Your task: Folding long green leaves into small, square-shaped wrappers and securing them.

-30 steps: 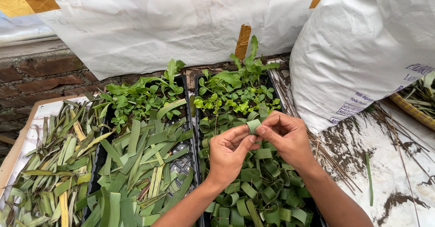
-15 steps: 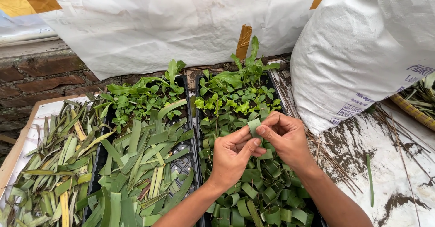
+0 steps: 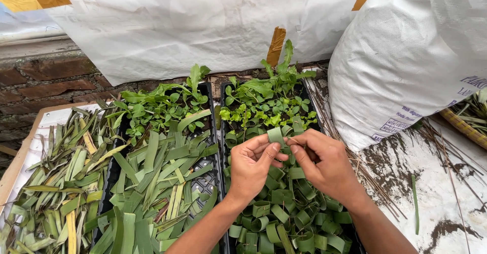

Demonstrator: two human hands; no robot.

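- A large white sack stands at 2 o'clock of the hands, a pile of cut leaf strips at 9 o'clock, seedlings at 12.
- Left hand and right hand meet fingertip to fingertip, both pinching a rolled green leaf strip above the black tray of leaf rolls.
- Bare soiled tabletop opens at 3 o'clock.

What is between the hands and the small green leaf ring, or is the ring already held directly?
Nothing visible stands between them. The left hand and the right hand both pinch the leaf ring directly with their fingertips, above the black tray filled with more rolled leaf rings.
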